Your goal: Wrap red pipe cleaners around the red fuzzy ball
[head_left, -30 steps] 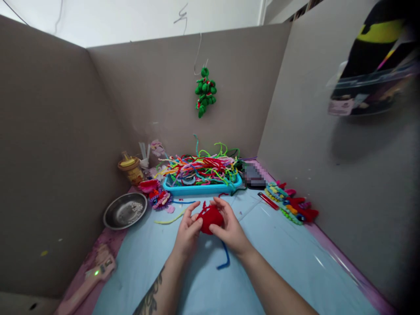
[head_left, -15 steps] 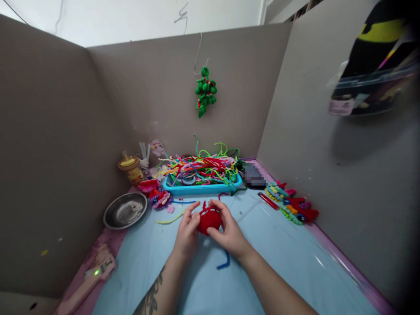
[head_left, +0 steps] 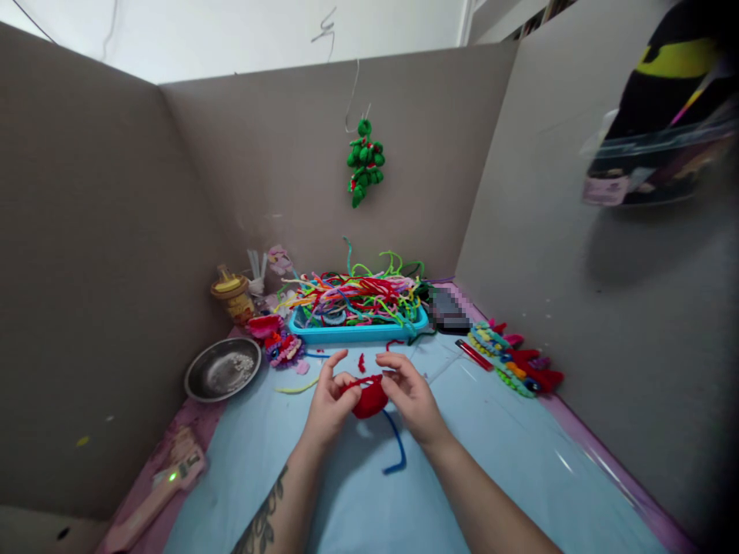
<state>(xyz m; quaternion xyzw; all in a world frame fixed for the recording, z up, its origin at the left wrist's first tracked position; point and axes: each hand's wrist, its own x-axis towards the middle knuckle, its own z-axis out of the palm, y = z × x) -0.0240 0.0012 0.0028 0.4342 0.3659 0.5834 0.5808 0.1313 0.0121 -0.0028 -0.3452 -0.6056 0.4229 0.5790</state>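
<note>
Between my two hands is a red fuzzy rounded piece (head_left: 370,401), with a gap showing along its upper edge. My left hand (head_left: 333,398) pinches its left side between thumb and fingers, the index finger raised. On the other side, my right hand (head_left: 411,395) grips the upper right edge with thumb and fingertips. A small red scrap (head_left: 361,362) lies just beyond the piece. From below it, a bent blue fuzzy stem (head_left: 398,454) runs toward me over the light blue table cover (head_left: 496,469). A yellow-green strand (head_left: 296,389) rests left of my left hand.
Behind my hands stands a blue tray (head_left: 352,335) heaped with colourful fuzzy stems. A metal bowl (head_left: 199,377) with small white bits and a pink glue gun (head_left: 167,492) are at left. A red cutter (head_left: 476,355) and colourful fuzzy pieces (head_left: 513,362) lie at right.
The red piece has tilted, so its gapped edge now spans between my fingertips. My right hand has shifted its grip to the upper edge, and more of the blue stem shows.
</note>
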